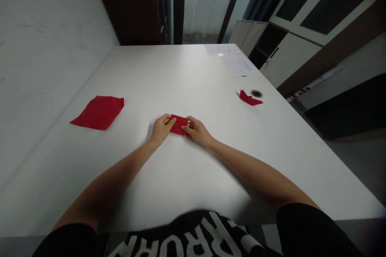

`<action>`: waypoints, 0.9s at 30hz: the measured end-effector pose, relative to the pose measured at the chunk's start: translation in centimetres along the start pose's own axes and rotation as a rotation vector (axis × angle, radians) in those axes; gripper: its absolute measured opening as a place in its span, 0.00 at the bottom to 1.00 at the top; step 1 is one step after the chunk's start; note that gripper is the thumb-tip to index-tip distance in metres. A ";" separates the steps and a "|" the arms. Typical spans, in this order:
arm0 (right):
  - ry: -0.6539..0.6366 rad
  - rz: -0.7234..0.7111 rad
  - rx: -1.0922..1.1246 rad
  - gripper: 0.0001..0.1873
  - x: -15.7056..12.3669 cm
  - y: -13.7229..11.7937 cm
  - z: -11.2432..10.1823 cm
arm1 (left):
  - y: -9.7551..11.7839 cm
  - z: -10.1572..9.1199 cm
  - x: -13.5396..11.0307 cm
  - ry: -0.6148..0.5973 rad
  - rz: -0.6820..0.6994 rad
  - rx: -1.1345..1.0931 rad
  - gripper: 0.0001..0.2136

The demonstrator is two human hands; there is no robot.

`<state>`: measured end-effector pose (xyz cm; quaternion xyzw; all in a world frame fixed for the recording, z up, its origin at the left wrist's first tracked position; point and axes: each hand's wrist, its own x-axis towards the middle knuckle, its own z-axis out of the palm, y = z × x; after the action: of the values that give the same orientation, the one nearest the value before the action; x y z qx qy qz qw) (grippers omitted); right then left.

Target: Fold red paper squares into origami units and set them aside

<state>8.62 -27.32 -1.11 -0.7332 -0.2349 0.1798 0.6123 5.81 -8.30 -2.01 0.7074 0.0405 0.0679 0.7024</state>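
A small folded piece of red paper point(178, 124) lies on the white table point(193, 176) between my hands. My left hand point(162, 127) pinches its left end with the fingers on top. My right hand point(193, 129) grips its right end, the fingertips at the fold. To the left lies a larger, loose square of red paper point(99, 112), out of reach of both hands. On the right sits a small folded red paper shape point(249, 98) with pointed corners.
A round dark cable grommet point(256, 93) is set in the table next to the red shape. Sheets of printed paper point(232, 59) lie at the far end. A wall borders the left side, and white cabinets point(289, 58) stand beyond the right edge.
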 end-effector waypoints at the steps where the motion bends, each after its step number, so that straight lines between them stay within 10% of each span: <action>1: -0.015 -0.008 0.005 0.13 0.0 0.0 0.0 | -0.1 0.0 0.1 0.012 0.004 0.005 0.12; 12: 0.004 -0.170 -0.026 0.15 -0.2 -0.2 -0.5 | -0.4 -1.3 1.1 0.068 -0.059 0.055 0.15; 22: 0.072 -0.602 -0.589 0.18 -0.3 0.1 -0.9 | 0.1 -1.0 0.5 0.018 -0.003 0.299 0.20; 27: -0.090 -0.766 -0.829 0.12 0.2 0.3 -1.1 | 0.6 -1.1 0.4 -0.069 0.139 0.637 0.19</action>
<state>9.42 -28.18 -1.15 -0.7662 -0.5612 -0.1314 0.2840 6.03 -7.13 -1.35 0.8946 -0.0126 0.0757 0.4402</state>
